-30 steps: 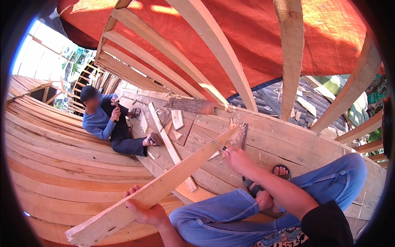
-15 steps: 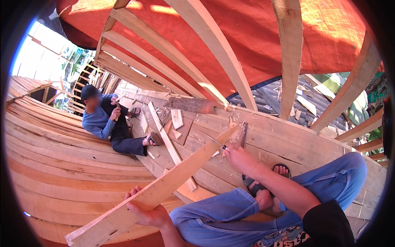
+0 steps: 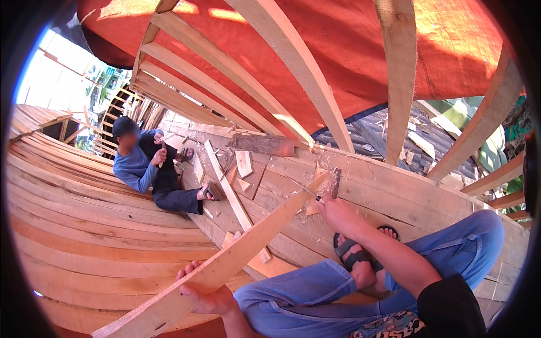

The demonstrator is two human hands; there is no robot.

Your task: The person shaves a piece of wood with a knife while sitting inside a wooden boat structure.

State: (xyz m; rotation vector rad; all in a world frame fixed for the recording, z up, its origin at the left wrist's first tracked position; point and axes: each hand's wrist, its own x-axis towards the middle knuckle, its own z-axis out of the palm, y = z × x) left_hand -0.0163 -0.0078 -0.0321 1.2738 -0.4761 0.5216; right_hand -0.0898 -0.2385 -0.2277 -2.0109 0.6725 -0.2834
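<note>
I sit inside a wooden boat hull [image 3: 84, 242]. My left hand [image 3: 205, 293] grips the near part of a long pale plank [image 3: 253, 242] that slants up and right across my knees. My right hand [image 3: 338, 215] is at the plank's far end, closed on the handle of a hand tool [image 3: 335, 183] whose dark metal blade stands upright just above the plank's tip. Wood chips lie around that tip. My legs are in blue jeans, and my foot in a dark sandal [image 3: 355, 256] rests on the hull planking under my right forearm.
Another person [image 3: 143, 169] in a blue shirt sits on the hull to the left, working with both hands. Loose offcuts [image 3: 243, 163] and a narrow batten [image 3: 228, 188] lie between us. Curved wooden ribs [image 3: 293, 73] rise overhead under a red tarpaulin [image 3: 349, 45].
My right hand and the tool have shifted slightly at the plank's far end, and the plank's near end has dipped a little. The other person has stayed put.
</note>
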